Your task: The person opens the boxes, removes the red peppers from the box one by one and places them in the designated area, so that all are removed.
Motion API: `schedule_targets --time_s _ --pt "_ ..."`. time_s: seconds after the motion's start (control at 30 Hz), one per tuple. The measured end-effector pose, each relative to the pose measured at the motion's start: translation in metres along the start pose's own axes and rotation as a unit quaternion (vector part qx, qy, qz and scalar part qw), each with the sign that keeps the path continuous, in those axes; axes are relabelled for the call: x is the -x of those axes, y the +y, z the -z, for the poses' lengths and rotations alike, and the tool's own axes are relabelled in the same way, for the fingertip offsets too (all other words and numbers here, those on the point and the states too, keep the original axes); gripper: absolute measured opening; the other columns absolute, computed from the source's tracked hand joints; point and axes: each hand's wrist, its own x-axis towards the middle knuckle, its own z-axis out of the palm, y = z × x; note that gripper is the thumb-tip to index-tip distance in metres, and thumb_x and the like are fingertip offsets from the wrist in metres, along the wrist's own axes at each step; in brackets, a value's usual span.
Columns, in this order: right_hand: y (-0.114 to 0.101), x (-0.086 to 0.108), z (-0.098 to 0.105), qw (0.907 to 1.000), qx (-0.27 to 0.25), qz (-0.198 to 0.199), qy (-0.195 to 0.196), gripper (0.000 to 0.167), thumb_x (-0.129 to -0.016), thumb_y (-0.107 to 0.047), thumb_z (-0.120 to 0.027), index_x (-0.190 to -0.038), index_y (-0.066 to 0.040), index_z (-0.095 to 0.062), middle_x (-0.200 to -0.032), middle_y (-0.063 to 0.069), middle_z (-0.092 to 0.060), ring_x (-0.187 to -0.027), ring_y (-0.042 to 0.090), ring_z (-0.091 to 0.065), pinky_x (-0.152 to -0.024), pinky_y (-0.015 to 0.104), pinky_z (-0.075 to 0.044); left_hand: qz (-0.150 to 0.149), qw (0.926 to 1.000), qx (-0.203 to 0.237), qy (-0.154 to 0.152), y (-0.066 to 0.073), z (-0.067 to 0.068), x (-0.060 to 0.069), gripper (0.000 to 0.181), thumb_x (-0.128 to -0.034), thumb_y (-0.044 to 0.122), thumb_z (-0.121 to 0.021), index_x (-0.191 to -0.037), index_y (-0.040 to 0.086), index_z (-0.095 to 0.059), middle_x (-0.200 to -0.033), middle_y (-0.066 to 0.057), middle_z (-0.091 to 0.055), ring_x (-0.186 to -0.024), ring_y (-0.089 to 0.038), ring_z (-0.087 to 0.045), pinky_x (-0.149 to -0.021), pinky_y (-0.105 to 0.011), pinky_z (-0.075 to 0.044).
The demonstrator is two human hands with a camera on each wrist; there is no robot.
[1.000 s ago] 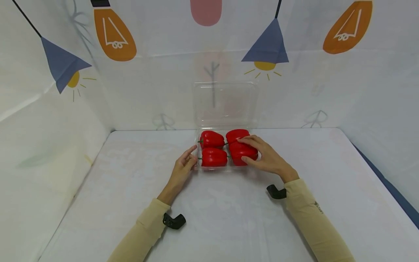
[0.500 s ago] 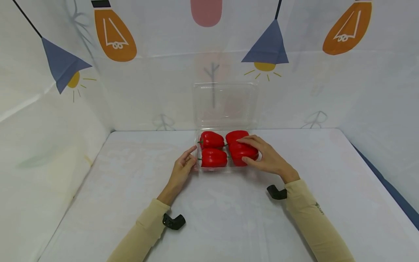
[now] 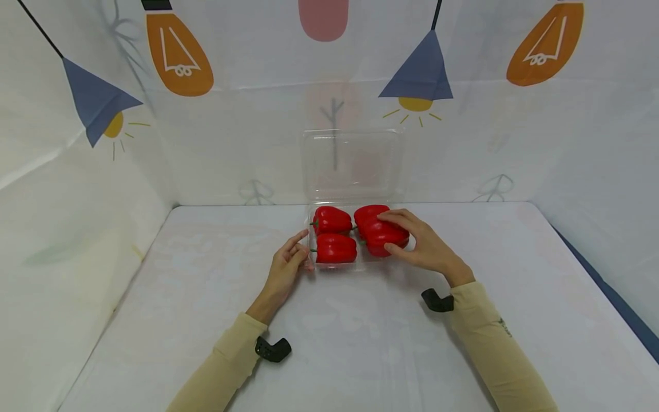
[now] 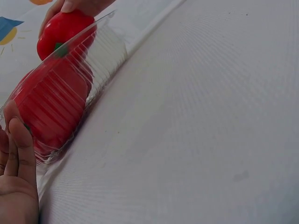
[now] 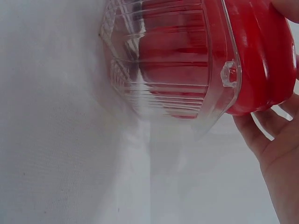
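Observation:
A clear plastic clamshell box (image 3: 369, 265) stands at the far edge of the table with red bell peppers in it. Two peppers, a rear one (image 3: 332, 220) and a front one (image 3: 336, 248), lie in its left half; another (image 3: 368, 212) is at the back right. My right hand (image 3: 424, 243) grips a fourth red bell pepper (image 5: 264, 51) between thumb and fingers. The left wrist view has this pepper (image 4: 63, 35) raised partly above the rim, its green stem facing left. My left hand (image 3: 286, 263) touches the box's left wall with fingers and thumb, extended fairly straight.
The clear lid (image 3: 354, 163) stands upright behind the box, against the printed backdrop. A white cloth covers the table (image 3: 350, 343). Black wrist devices (image 3: 273, 348) are on both forearms.
My right hand has lifted the front-right bell pepper slightly and shifted it a little right and back. My left hand stays at the box wall.

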Motion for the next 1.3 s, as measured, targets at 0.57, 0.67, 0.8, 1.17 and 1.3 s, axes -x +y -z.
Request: schedule_targets --time_s 0.57,0.67,0.8,1.17,1.3 --pt "0.003 0.000 0.008 0.9992 0.020 0.020 0.030 0.057 -0.082 -0.013 -0.071 -0.135 -0.021 -0.049 -0.134 0.000 -0.049 -0.121 0.015 -0.048 -0.093 0.028 -0.049 0.004 1.0000 0.004 -0.004 0.001 0.000 0.000 0.046 -0.0963 0.002 -0.047 -0.141 0.007 -0.040 -0.077 0.003 -0.051 -0.061 -0.007 -0.058 -0.061 -0.018 -0.053" --pt "0.000 0.001 0.010 0.9988 0.021 0.022 0.037 0.057 -0.081 -0.009 -0.071 -0.134 -0.015 -0.050 -0.133 0.004 -0.050 -0.120 0.018 -0.050 -0.094 0.018 -0.045 0.007 1.0000 0.004 -0.004 0.002 -0.001 0.001 0.045 -0.0966 0.003 -0.048 -0.141 0.008 -0.040 -0.078 0.003 -0.051 -0.061 -0.007 -0.057 -0.061 -0.018 -0.052" --pt "-0.016 0.001 0.015 0.9986 0.017 0.025 0.043 0.055 -0.081 -0.003 -0.070 -0.132 -0.006 -0.051 -0.130 0.011 -0.051 -0.118 0.024 -0.051 -0.094 0.017 -0.044 0.008 1.0000 0.000 -0.005 0.002 -0.001 0.001 0.045 -0.0969 0.004 -0.047 -0.141 0.009 -0.040 -0.077 0.002 -0.051 -0.060 -0.007 -0.058 -0.058 -0.018 -0.051" --pt "-0.037 0.003 0.024 0.9987 0.022 0.007 0.046 0.052 -0.081 -0.002 -0.068 -0.131 -0.001 -0.051 -0.129 0.015 -0.051 -0.117 0.025 -0.051 -0.095 0.014 -0.041 0.010 0.9999 -0.009 -0.006 0.001 0.001 0.001 0.045 -0.0974 0.006 -0.047 -0.142 0.009 -0.040 -0.075 0.004 -0.050 -0.058 -0.007 -0.062 -0.050 -0.018 -0.049" --pt "-0.035 0.003 0.025 0.9985 0.019 0.011 0.050 0.052 -0.081 -0.002 -0.068 -0.131 -0.002 -0.051 -0.129 0.014 -0.052 -0.117 0.025 -0.051 -0.096 0.013 -0.040 0.013 0.9999 -0.007 -0.005 0.001 0.001 0.001 0.045 -0.0974 0.005 -0.047 -0.142 0.009 -0.040 -0.075 0.004 -0.049 -0.057 -0.008 -0.064 -0.049 -0.019 -0.049"
